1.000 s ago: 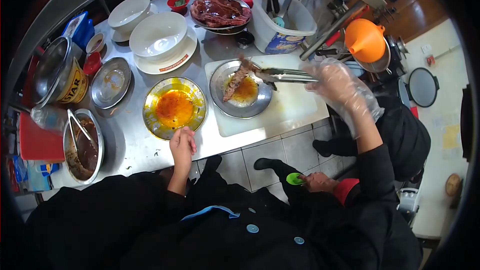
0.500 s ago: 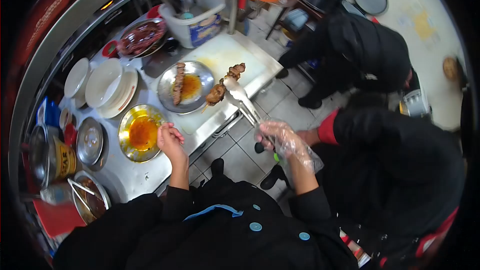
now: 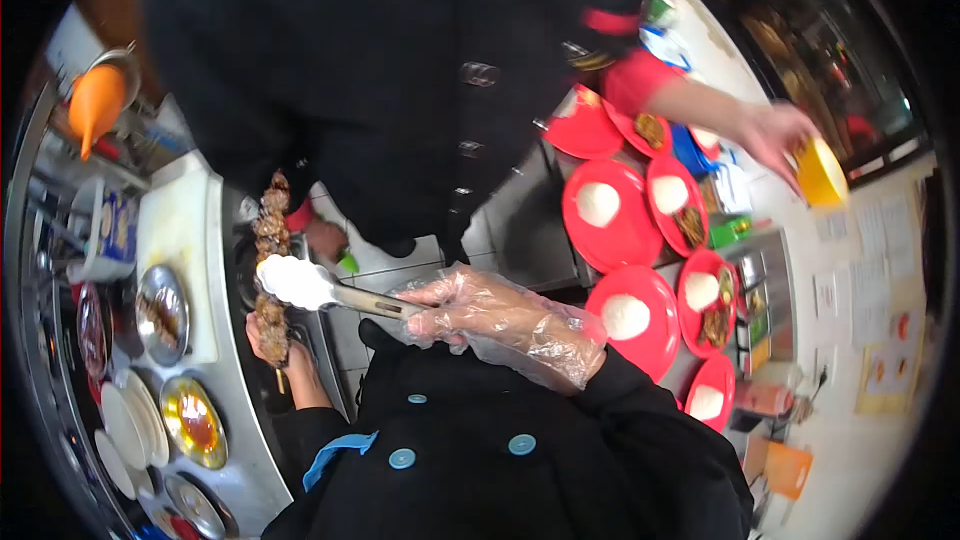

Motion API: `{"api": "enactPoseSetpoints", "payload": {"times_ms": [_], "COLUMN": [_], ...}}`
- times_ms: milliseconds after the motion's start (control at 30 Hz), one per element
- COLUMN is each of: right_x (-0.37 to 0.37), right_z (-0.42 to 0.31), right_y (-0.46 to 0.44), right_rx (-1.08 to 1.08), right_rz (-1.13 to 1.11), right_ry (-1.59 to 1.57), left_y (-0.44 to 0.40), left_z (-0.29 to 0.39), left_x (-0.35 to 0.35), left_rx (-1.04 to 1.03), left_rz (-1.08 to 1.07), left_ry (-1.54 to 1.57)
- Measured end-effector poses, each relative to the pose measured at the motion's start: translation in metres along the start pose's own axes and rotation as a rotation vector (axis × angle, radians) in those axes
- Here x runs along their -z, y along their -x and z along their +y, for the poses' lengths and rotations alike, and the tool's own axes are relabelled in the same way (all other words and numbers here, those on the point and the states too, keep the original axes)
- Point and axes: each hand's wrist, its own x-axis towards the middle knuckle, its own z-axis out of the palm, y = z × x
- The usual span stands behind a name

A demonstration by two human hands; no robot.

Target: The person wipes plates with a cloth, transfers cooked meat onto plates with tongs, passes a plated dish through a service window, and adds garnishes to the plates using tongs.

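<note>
My right hand (image 3: 490,325), in a clear plastic glove, is closed around metal tongs (image 3: 375,300). The pale tips of the tongs grip a skewer of grilled meat (image 3: 271,230) at its middle, and the skewer hangs upright over the floor beside the counter's edge. Just behind its lower end is my bare left hand (image 3: 302,375), partly hidden by the meat. Its visible fingers look extended, cupped beneath the skewer; whether they touch it I cannot tell.
A co-worker in black (image 3: 400,90) stands close in front, one hand (image 3: 775,140) holding a yellow cup (image 3: 822,172). Red plates (image 3: 585,240) with rice line the right. On the left counter are a metal plate with a skewer (image 3: 165,285), a sauce plate (image 3: 215,455) and white dishes (image 3: 125,420).
My view has swung right, from the counter toward the red plates. The tongs and skewer have moved away from the metal plate, and my left hand has come under the meat.
</note>
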Motion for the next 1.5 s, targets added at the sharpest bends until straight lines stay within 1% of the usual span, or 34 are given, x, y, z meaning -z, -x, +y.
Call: {"api": "enactPoseSetpoints", "payload": {"times_ms": [33, 67, 100, 133, 167, 200, 267, 333, 400, 467, 533, 567, 600, 667, 767, 833, 900, 1000, 1033, 1100, 1133, 1233, 1267, 1333, 1367, 1400, 1467, 1500], "right_x": [0.009, 0.02, 0.029, 0.036, 0.047, 0.058, 0.072, 0.13, 0.168, 0.224, 0.279, 0.308, 0.336, 0.378, 0.42, 0.44, 0.45, 0.452, 0.449, 0.414, 0.418, 0.46, 0.464, 0.456, 0.451, 0.431, 0.384, 0.38], "right_z": [-0.001, 0.003, 0.007, 0.007, 0.008, 0.009, 0.009, 0.028, 0.012, 0.011, 0.009, 0.01, 0.011, 0.009, 0.003, -0.002, 0.0, -0.006, -0.008, -0.03, -0.03, -0.032, -0.039, -0.057, -0.06, -0.065, -0.07, -0.074], "right_y": [0.019, 0.038, 0.056, 0.072, 0.092, 0.113, 0.149, 0.183, 0.2, 0.205, 0.202, 0.196, 0.189, 0.176, 0.158, 0.152, 0.148, 0.149, 0.15, 0.151, 0.154, 0.17, 0.176, 0.195, 0.203, 0.212, 0.221, 0.226], "right_rx": [-0.023, -0.008, -0.04, -0.085, -0.081, -0.076, -0.047, 0.023, 0.092, 0.111, 0.186, 0.194, 0.218, 0.248, 0.262, 0.255, 0.242, 0.009, 0.007, 0.083, 0.081, 0.091, 0.088, -0.112, -0.13, -0.134, 0.188, 0.148], "right_rz": [0.024, 0.047, 0.121, 0.194, 0.252, 0.304, 0.636, 0.654, 0.741, 0.909, 0.981, 0.979, 1.014, 1.047, 1.158, 1.164, 1.172, 1.168, 1.171, 1.263, 1.268, 1.153, 1.158, 1.043, 1.073, 1.08, 1.12, 1.023], "right_ry": [0.032, 0.02, -0.001, -0.026, -0.08, -0.131, -0.128, -0.185, -0.118, -0.188, -0.167, -0.171, -0.267, -0.366, -0.289, -0.268, -0.253, -0.055, -0.056, -0.092, -0.095, -0.04, -0.043, 0.068, 0.118, 0.116, 0.082, 0.096], "left_y": [0.009, 0.046, 0.078, 0.095, 0.087, 0.093, 0.101, 0.102, 0.105, 0.109, 0.118, 0.119, 0.12, 0.121, 0.13, 0.133, 0.13, 0.132, 0.134, 0.133, 0.133, 0.13, 0.13, 0.13, 0.129, 0.127, 0.124, 0.122], "left_z": [0.0, 0.042, 0.076, 0.094, 0.074, 0.073, 0.071, 0.064, 0.063, 0.06, 0.065, 0.067, 0.067, 0.067, 0.076, 0.079, 0.074, 0.072, 0.073, 0.073, 0.073, 0.071, 0.071, 0.07, 0.069, 0.066, 0.063, 0.061], "left_x": [-0.016, -0.058, -0.095, -0.117, -0.096, -0.096, -0.097, -0.091, -0.09, -0.09, -0.1, -0.102, -0.103, -0.106, -0.115, -0.117, -0.113, -0.118, -0.119, -0.122, -0.124, -0.13, -0.133, -0.137, -0.137, -0.136, -0.133, -0.133], "left_rx": [-0.038, 0.055, 0.076, 0.103, 0.133, 0.13, 0.157, 0.144, 0.164, 0.151, 0.14, 0.16, 0.154, 0.1, 0.091, 0.093, 0.099, 0.1, 0.096, 0.101, 0.105, 0.122, 0.125, 0.116, 0.123, 0.135, 0.147, 0.15], "left_rz": [0.086, 0.083, 0.12, 0.163, 0.068, 0.054, 0.061, 0.051, 0.032, -0.004, -0.035, -0.05, -0.055, -0.131, -0.159, -0.194, -0.186, -0.181, -0.179, -0.185, -0.19, -0.208, -0.213, -0.225, -0.233, -0.255, -0.273, -0.286], "left_ry": [-0.052, 0.069, -0.034, -0.145, -0.149, -0.153, -0.18, -0.194, -0.278, -0.283, -0.32, -0.318, -0.315, -0.364, -0.341, -0.332, -0.33, -0.323, -0.329, -0.35, -0.37, -0.341, -0.344, -0.345, -0.35, -0.355, -0.362, -0.395]}}
